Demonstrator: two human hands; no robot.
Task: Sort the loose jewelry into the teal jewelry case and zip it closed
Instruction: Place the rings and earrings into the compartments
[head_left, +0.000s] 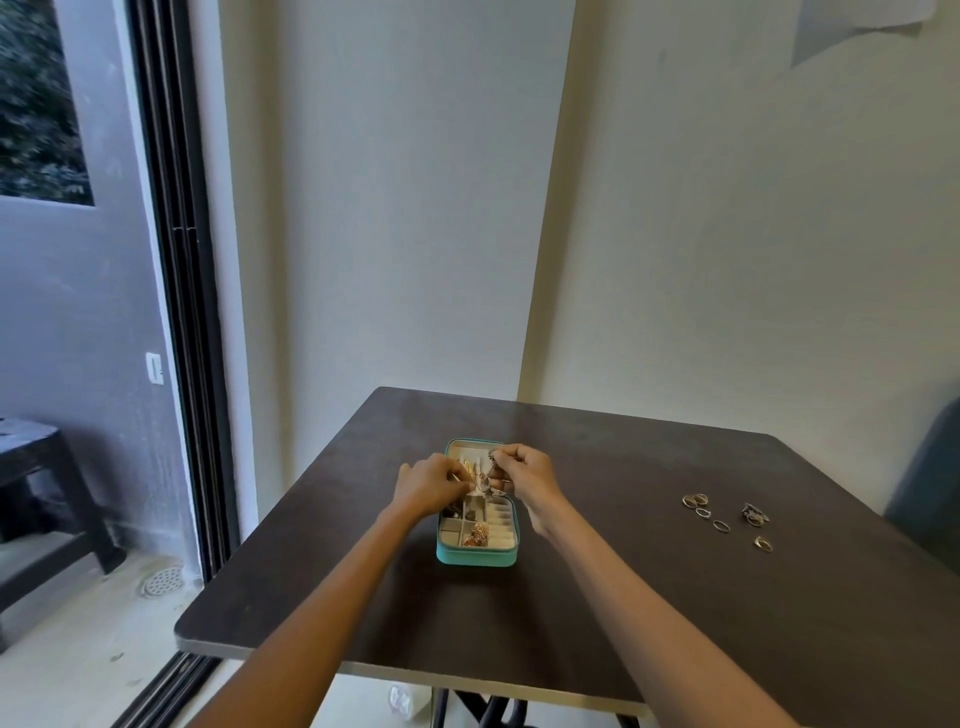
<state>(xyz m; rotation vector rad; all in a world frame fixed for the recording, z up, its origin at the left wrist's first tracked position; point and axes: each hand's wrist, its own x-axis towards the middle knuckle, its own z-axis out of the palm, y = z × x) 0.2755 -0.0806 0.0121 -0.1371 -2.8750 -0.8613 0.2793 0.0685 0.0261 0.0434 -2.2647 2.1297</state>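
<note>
Over the open teal jewelry case (477, 556) at mid-table (675, 597), a small dangling piece (490, 470) is pinched by the right hand (524, 470) and steadied by the left hand (428, 480), fingers curled; light, tangle-prone, best held by its hook.

Home: small table (675, 597), balcony door (176, 312).

The teal jewelry case (477, 557) is laid open, its cream compartments partly filled with small gold and dark pieces. A dangling piece of jewelry (487, 470) is held above its far half. Loose rings (726, 513) are scattered well to its right.
</note>
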